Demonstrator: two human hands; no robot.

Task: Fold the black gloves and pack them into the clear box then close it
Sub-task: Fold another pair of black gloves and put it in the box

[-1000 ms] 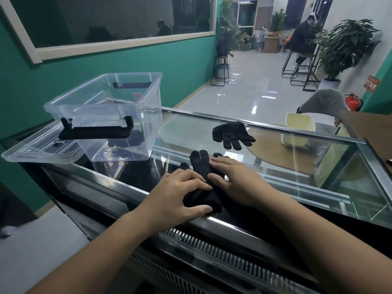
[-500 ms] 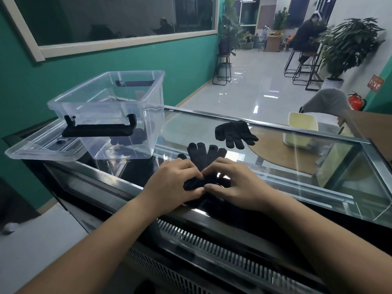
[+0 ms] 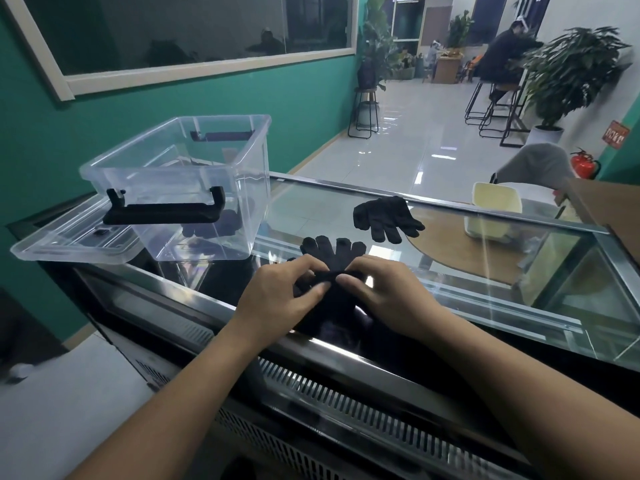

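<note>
Carefully: my left hand and right hand pinch the black glove at its fold; I'd lay it square, then press flat.

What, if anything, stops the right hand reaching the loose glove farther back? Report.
Likely nothing: only bare glass top lies between the right hand and the loose glove. It is busy, though, pinching the near glove with the left hand.

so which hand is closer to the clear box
Left. The left hand pinches the near glove just right of the clear box; the right hand pinches the same glove, farther from the box.
</note>
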